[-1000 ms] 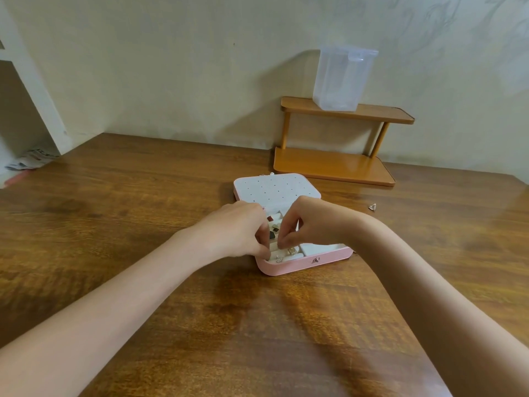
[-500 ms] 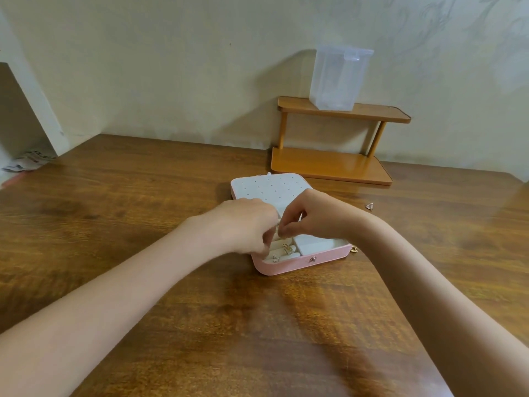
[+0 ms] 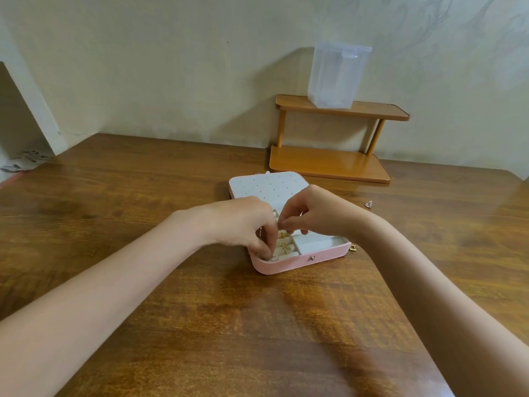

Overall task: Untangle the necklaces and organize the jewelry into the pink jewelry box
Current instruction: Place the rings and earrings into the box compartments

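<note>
Wood table (image 3: 143,213), pale wall behind; pink jewelry box (image 3: 300,260) lies open mid-table w/ both hands over it.

My left hand (image 3: 243,222) has fingers curled down into the box's near-left slots, tips just beside a gold charm (image 3: 286,247) & a small pavé piece (image 3: 275,258); can't tell if it actually pinches anything. Right hand (image 3: 317,214) pinches thumb to forefinger right beside the left knuckles, prob on a thin chain, but the chain itself is too fine to see. To do this well I'd say: keep the pull short & gentle, steady the piece w/ the left, feed slack rather than tug. Hidden: box's middle compartments under both hands. Loose bits outside: a clasp (image 3: 353,249) just right of the box, a small pendant (image 3: 369,204) further off past my right wrist.
</note>
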Demonstrator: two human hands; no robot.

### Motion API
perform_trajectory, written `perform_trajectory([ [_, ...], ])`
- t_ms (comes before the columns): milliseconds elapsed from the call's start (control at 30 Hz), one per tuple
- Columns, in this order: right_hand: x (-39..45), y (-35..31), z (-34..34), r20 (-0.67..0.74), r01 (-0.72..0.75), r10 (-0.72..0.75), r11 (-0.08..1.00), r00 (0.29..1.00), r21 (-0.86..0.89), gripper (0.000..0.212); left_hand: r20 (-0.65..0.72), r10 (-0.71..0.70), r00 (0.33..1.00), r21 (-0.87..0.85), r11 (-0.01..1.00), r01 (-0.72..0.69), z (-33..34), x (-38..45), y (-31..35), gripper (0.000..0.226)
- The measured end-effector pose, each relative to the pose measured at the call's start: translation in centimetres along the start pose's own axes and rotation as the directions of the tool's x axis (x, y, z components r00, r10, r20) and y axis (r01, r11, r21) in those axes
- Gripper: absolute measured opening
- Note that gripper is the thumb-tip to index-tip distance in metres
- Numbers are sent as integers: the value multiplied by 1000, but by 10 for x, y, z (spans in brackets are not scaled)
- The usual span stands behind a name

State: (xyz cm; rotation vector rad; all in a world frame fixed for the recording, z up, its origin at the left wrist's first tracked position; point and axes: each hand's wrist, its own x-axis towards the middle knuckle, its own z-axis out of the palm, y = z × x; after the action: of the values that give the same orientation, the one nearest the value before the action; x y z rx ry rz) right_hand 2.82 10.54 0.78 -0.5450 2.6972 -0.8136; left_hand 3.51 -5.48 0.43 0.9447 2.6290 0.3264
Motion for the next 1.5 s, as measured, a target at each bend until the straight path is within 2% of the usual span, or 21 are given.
perform_trajectory([
  [167,-2,-1,3,19,-1,2,999,1000,-33,10,-106,-19,994,-54,998,13,11,-2,-8,6],
  [300,-7,-1,5,28,21,-17,990,999,-141,10,-94,-40,995,-70,997,33,10,-3,-10,7],
  [433,-6,-3,10,-21,33,-38,978,999,-207,10,-95,-43,995,-96,995,33,6,-6,-9,7],
  [633,-6,-12,17,-13,46,-52,961,999,-274,14,-265,-107,958,-124,989,76,2,-14,-14,9],
  [833,-5,-11,14,-9,22,-24,985,1000,-171,14,-245,-159,956,-134,983,129,9,-14,-15,12],
  [1167,-11,-8,15,-28,-14,8,976,1000,-216,13,-223,-98,970,-198,979,53,12,-12,-4,6],
  [1300,-9,-9,20,-54,-22,10,976,998,-217,15,-278,-130,952,-189,979,79,17,-5,2,13],
  [1500,-10,-6,20,-89,-31,20,991,996,-127,13,-290,-150,945,-148,983,110,16,-2,-2,9],
])
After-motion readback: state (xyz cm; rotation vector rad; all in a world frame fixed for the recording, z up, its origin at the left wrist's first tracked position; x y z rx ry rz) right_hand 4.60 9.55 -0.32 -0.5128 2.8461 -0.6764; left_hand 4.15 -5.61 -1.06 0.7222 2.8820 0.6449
